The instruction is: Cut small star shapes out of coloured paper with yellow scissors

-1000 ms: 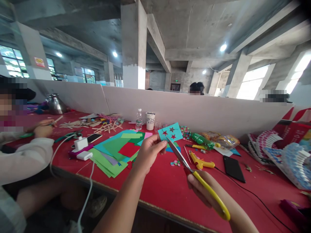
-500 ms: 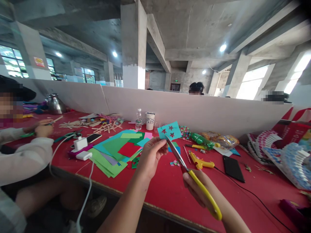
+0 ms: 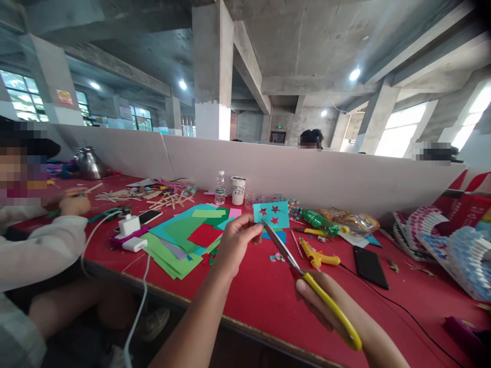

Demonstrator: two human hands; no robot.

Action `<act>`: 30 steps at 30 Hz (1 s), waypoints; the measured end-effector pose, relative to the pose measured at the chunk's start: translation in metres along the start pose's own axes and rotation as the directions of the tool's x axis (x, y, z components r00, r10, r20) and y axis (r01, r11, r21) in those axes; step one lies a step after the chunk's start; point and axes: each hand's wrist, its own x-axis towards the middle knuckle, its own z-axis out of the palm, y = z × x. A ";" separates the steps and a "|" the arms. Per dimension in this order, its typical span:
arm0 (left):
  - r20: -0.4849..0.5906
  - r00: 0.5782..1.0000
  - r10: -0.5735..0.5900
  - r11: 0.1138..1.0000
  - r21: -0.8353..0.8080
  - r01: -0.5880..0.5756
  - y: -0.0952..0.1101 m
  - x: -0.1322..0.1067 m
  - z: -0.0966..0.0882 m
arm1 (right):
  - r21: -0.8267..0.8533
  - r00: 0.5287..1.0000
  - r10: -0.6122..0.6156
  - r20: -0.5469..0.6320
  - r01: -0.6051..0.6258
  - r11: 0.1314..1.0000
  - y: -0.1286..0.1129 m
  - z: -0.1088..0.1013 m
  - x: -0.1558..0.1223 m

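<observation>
My left hand [image 3: 235, 240] pinches the lower left corner of a light blue paper [image 3: 272, 214] with three star-shaped holes, held up over the red table [image 3: 253, 291]. My right hand [image 3: 326, 306] grips yellow-handled scissors [image 3: 307, 276]; the blade tips meet the paper's lower edge beside my left fingers.
A pile of green, blue and red paper sheets [image 3: 184, 235] lies left of my hand. A yellow glue gun [image 3: 316, 255], a black phone [image 3: 369, 266], a bottle [image 3: 219, 188] and a cup [image 3: 238, 190] stand behind. Another person's sleeve [image 3: 38, 250] and a white charger [image 3: 128, 225] are at the left.
The blue paper has turned from tilted to nearly level in my left hand. Both hands stay almost in place, the scissors shifting slightly.
</observation>
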 end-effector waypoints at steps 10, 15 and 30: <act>0.017 1.000 -0.022 0.993 0.120 0.020 -0.004 0.001 -0.006 | 0.012 0.998 0.017 0.053 -0.018 1.000 0.000 -0.001 0.000; 0.016 1.000 -0.020 0.992 0.125 0.018 -0.003 0.001 -0.005 | 0.051 0.997 0.053 0.054 -0.056 0.997 0.001 0.000 0.003; 0.040 0.998 -0.040 0.995 0.092 0.036 -0.003 0.003 -0.007 | 0.072 0.991 0.133 0.015 -0.134 0.988 0.011 0.004 0.011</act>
